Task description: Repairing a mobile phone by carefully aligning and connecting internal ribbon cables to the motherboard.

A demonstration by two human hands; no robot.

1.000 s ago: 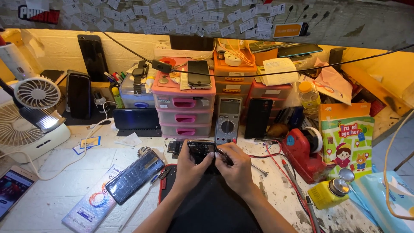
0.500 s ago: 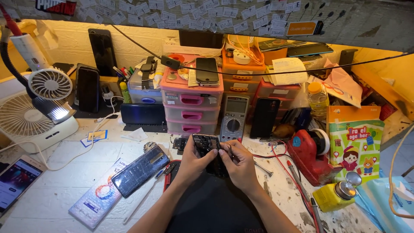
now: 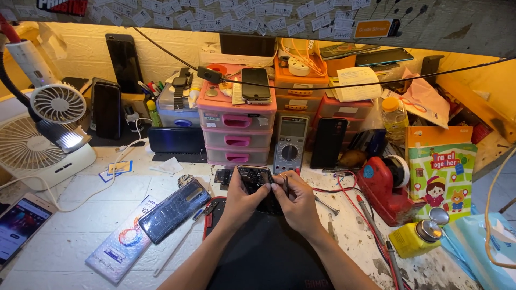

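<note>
2 bare hands are meeting at the near centre of a cluttered workbench over an opened phone (image 3: 255, 178), whose back cover is off so that dark boards and small metal shields are showing. Compared with the views 1 second and half a second ago, the hands and the phone are sitting in almost the same place over the dark mat (image 3: 269, 252); only the head camera has tilted and drifted, so the work appears to be continuing at the same spot on the device. The left hand (image 3: 240, 200) is clasping the phone's left edge, thumb lying across its face. The right hand (image 3: 297, 202) is pinching a thin metal tool (image 3: 285, 181), its tip pointing toward the phone's right side; whether the tip is touching cannot be told. To the left, a glossy cracked phone (image 3: 173, 209) is lying tilted on a flat printed box (image 3: 122, 243). At the far side, pink plastic drawers (image 3: 236, 131) and a grey multimeter (image 3: 290, 144) are standing upright, and to the right a red tape dispenser (image 3: 382, 189) and a yellow pump bottle (image 3: 416, 237) are resting on the scuffed white surface.
</note>
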